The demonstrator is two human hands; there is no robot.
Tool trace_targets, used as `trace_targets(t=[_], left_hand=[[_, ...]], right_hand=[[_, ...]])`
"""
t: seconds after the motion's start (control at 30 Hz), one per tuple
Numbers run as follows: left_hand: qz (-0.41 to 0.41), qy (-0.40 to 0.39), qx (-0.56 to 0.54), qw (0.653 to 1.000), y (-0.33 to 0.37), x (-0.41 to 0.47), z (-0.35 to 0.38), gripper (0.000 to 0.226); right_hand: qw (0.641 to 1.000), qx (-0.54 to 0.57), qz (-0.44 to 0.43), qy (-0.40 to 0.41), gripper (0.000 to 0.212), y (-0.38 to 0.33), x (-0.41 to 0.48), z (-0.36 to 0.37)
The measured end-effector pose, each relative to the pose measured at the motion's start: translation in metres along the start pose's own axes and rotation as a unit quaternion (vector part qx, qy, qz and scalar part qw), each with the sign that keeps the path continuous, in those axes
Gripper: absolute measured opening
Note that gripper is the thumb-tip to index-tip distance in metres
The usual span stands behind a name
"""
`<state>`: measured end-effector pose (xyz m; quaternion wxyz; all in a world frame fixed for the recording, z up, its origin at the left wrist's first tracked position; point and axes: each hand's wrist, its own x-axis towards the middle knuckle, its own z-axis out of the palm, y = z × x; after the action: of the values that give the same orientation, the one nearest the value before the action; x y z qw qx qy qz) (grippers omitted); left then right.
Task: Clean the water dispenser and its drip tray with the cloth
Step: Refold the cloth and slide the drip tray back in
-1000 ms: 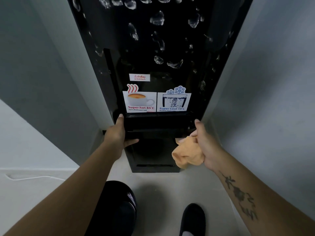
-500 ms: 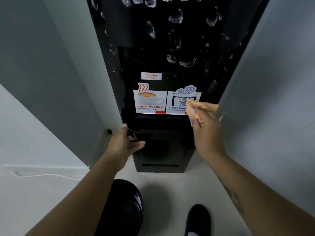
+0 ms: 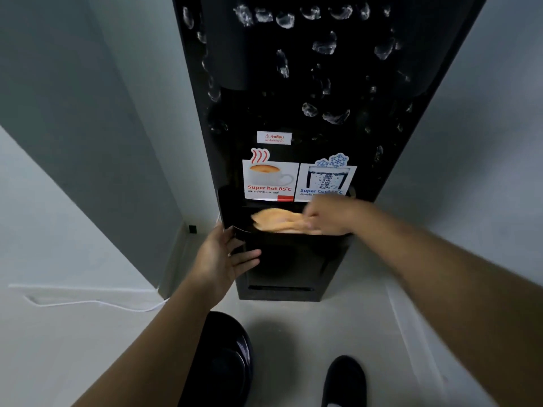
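Note:
A tall black water dispenser (image 3: pixel 293 83) with an ice-cube print stands against the wall, with "Super hot" and "Super Cool" stickers on its front. Below the stickers sits its black drip tray (image 3: pixel 238 230). My left hand (image 3: pixel 223 257) grips the tray's left end, thumb on top and fingers under its front. My right hand (image 3: pixel 332 214), blurred by motion, presses an orange cloth (image 3: pixel 276 220) flat on top of the tray. The taps are hidden in the dark recess.
Grey walls close in on both sides of the dispenser. A white cable (image 3: pixel 88 304) runs along the pale floor at the left. My dark-clothed knee (image 3: pixel 226 359) and a black shoe (image 3: pixel 343 380) are on the floor just before the dispenser's base.
My right hand lifted the cloth from beside the tray's right end up to the Super Cool sticker, then came down and left onto the tray's top. My left hand stayed at the tray's left end.

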<state>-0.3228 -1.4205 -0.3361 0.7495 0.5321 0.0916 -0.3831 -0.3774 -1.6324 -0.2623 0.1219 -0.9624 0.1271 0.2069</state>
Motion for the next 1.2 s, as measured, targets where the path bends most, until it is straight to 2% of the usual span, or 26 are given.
trace_targets(t=[0.03, 0.1, 0.17, 0.2, 0.27, 0.37, 0.43, 0.5, 0.53, 0.6, 0.67, 0.73, 0.77, 0.83, 0.9, 0.97, 1.0, 1.03, 1.13, 1.2], left_hand=[[0.004, 0.022, 0.028, 0.999, 0.004, -0.006, 0.005, 0.05], [0.061, 0.103, 0.136, 0.983, 0.011, -0.018, 0.014, 0.038], [0.196, 0.188, 0.29, 0.918, 0.019, -0.03, 0.024, 0.031], [0.276, 0.189, 0.342, 0.878, 0.025, -0.04, 0.029, 0.028], [0.377, 0.1, 0.395, 0.831, 0.039, -0.068, 0.045, 0.031], [0.42, -0.024, 0.492, 0.762, 0.059, -0.106, 0.071, 0.052], [0.444, -0.042, 0.54, 0.714, 0.069, -0.129, 0.085, 0.037], [0.455, -0.033, 0.553, 0.698, 0.079, -0.153, 0.096, 0.012], [0.462, -0.025, 0.555, 0.691, 0.084, -0.165, 0.1, 0.013], [0.464, -0.004, 0.56, 0.686, 0.092, -0.193, 0.104, 0.019], [0.437, 0.008, 0.589, 0.68, 0.101, -0.21, 0.102, 0.013], [0.382, -0.029, 0.611, 0.692, 0.106, -0.23, 0.098, 0.021], [0.36, -0.047, 0.61, 0.704, 0.107, -0.24, 0.098, 0.026], [0.38, -0.038, 0.594, 0.708, 0.111, -0.254, 0.1, 0.027], [0.411, -0.019, 0.573, 0.708, 0.11, -0.265, 0.108, 0.045], [0.389, -0.026, 0.582, 0.713, 0.104, -0.274, 0.119, 0.065], [0.372, -0.045, 0.588, 0.717, 0.099, -0.276, 0.123, 0.068], [0.354, -0.079, 0.582, 0.728, 0.094, -0.281, 0.128, 0.066], [0.314, -0.167, 0.486, 0.798, 0.078, -0.287, 0.137, 0.059], [0.35, -0.128, 0.447, 0.813, 0.072, -0.29, 0.146, 0.046]], right_hand=[[1.0, -0.017, 0.024, -0.007, 0.022, 0.015, -0.011, -0.007], [0.998, 0.062, 0.024, 0.02, 0.013, 0.035, -0.032, -0.017], [0.985, 0.154, -0.012, 0.083, 0.011, 0.034, -0.052, -0.03], [0.977, 0.181, -0.033, 0.112, 0.009, 0.029, -0.065, -0.038], [0.963, 0.217, -0.073, 0.141, 0.002, 0.016, -0.093, -0.055], [0.951, 0.241, -0.115, 0.155, 0.011, -0.004, -0.133, -0.078], [0.947, 0.24, -0.127, 0.174, 0.012, -0.014, -0.16, -0.091], [0.942, 0.232, -0.131, 0.206, 0.013, -0.018, -0.182, -0.102], [0.939, 0.219, -0.13, 0.229, 0.012, -0.018, -0.193, -0.107], [0.936, 0.187, -0.125, 0.272, 0.011, -0.017, -0.217, -0.115], [0.928, 0.177, -0.124, 0.303, 0.01, -0.016, -0.233, -0.123], [0.909, 0.208, -0.14, 0.333, 0.008, -0.02, -0.25, -0.131], [0.897, 0.242, -0.154, 0.337, 0.007, -0.024, -0.258, -0.134], [0.879, 0.302, -0.184, 0.319, 0.006, -0.034, -0.273, -0.141], [0.872, 0.332, -0.208, 0.293, 0.008, -0.047, -0.285, -0.144], [0.859, 0.364, -0.22, 0.285, 0.011, -0.056, -0.296, -0.147], [0.846, 0.39, -0.226, 0.286, 0.012, -0.06, -0.303, -0.149], [0.83, 0.417, -0.234, 0.287, 0.011, -0.063, -0.311, -0.152], [0.807, 0.441, -0.242, 0.31, 0.007, -0.064, -0.331, -0.162], [0.809, 0.42, -0.238, 0.335, 0.007, -0.064, -0.341, -0.166]])
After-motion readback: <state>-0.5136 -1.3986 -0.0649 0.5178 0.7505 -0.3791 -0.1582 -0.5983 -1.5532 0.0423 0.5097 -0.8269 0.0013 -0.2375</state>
